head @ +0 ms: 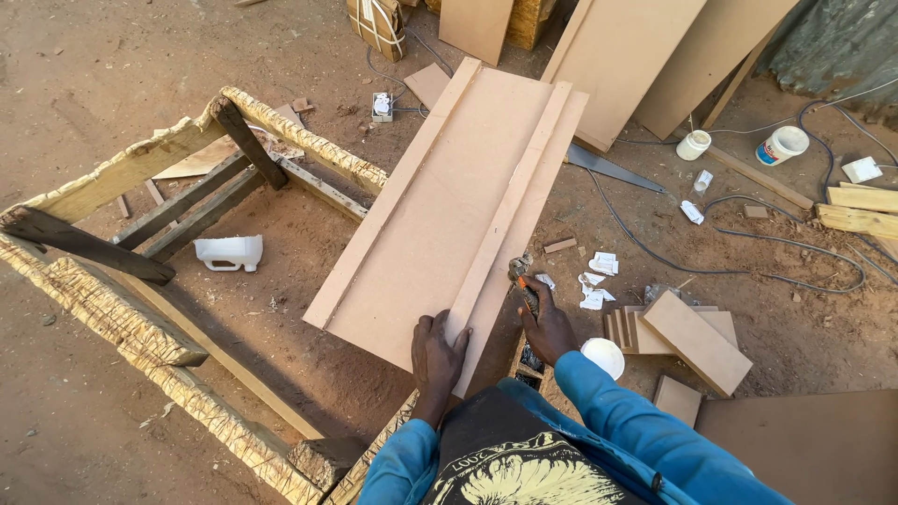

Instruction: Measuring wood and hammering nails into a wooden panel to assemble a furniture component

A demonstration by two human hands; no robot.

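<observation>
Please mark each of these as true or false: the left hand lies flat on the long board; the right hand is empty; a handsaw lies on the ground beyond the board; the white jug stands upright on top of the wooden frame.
1. The left hand lies flat on the long board. True.
2. The right hand is empty. False: it grips a small tool beside the board's edge; what kind it is cannot be told.
3. A handsaw lies on the ground beyond the board. True.
4. The white jug stands upright on top of the wooden frame. False: it lies on its side on the dirt inside the frame.
</observation>
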